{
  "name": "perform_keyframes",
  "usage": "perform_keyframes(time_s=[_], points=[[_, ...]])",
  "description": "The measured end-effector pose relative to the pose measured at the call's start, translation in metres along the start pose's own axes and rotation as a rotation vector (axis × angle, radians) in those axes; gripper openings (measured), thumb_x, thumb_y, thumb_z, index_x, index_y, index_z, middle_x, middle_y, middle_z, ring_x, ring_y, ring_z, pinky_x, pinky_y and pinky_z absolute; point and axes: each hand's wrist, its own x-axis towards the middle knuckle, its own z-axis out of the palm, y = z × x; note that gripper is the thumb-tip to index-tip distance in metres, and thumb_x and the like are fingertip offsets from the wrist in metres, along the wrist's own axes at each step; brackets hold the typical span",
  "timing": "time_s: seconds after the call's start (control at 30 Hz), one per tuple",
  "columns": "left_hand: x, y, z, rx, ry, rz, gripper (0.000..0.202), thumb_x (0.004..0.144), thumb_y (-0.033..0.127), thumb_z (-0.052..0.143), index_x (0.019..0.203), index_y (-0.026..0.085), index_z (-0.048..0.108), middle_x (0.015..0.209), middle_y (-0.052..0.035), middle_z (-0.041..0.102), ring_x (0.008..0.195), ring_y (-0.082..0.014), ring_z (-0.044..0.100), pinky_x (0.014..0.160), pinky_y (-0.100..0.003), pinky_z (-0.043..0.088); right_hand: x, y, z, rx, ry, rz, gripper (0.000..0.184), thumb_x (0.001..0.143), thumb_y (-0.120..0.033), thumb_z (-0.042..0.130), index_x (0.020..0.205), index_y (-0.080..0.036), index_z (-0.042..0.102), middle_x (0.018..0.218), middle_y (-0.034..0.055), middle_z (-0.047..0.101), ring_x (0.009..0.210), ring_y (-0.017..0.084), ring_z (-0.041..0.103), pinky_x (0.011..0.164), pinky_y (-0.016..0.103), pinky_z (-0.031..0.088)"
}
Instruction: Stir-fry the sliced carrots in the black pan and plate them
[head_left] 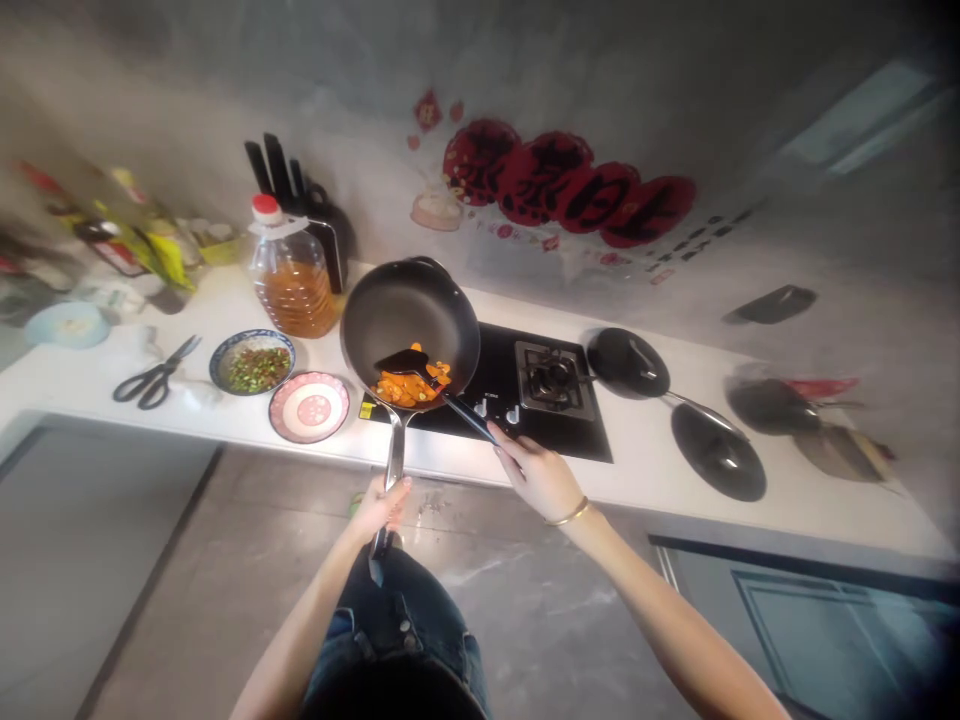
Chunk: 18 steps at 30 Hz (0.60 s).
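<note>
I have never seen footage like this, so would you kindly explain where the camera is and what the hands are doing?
There is no machine here: one camera sits on a person's head and looks down, so the two bare arms are that person's own. The left hand grips the long handle of a dark pan, tilted toward the person above the gas hob. The right hand holds a black spatula whose blade rests in orange food pieces in the pan. On the white counter lie scissors, a bowl of chopped greens, a pink dish, an oil bottle and black lids.
</note>
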Motion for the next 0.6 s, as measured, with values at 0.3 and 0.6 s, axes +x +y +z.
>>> perform_keyframes(time_s=[0.3,0.6], points=[[-0.061,-0.002,-0.017,0.076,0.326,0.22,0.056,0.061,0.063,0.072,0.061,0.022,0.034,0.042,0.0121,0.028,0.032,-0.0022,0.026,0.03,-0.016,0.02,-0.001,-0.013,0.015,0.398,0.174,-0.239,0.042,0.098,-0.031,0.038,0.132,-0.022,0.06,0.097,0.0076,0.074,0.078,0.018,0.069,0.075,0.029,0.055],[-0.096,-0.012,-0.093,0.329,0.632,0.303,0.041,0.068,0.054,0.061,0.066,0.023,0.035,0.043,0.0109,0.033,0.033,-0.006,0.033,0.033,-0.019,0.026,0.081,-0.059,0.071,0.637,0.057,-0.164,0.041,0.094,-0.03,0.042,0.127,-0.017,0.063,0.096,0.01,0.075,0.078,0.022,0.071,0.076,0.034,0.055]])
